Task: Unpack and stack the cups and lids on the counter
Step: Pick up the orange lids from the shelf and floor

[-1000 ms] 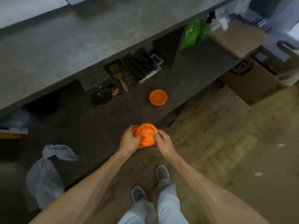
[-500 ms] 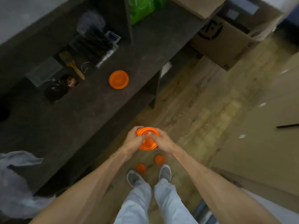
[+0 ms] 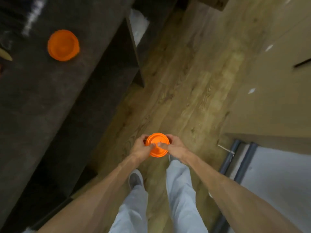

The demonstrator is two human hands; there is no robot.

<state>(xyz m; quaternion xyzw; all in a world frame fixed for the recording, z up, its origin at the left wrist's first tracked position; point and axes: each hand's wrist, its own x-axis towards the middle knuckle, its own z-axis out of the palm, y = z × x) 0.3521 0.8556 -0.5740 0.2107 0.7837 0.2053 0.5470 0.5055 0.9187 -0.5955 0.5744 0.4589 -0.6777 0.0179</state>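
Hands around orange lid

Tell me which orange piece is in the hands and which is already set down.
The orange piece low in the view is held by the left hand and right hand over the wooden floor. The other orange piece sits alone on the dark counter, untouched.

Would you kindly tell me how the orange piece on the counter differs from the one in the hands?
The orange piece on the counter rests untouched; the held piece is gripped by the left hand and right hand above the floor. Both are round and orange.
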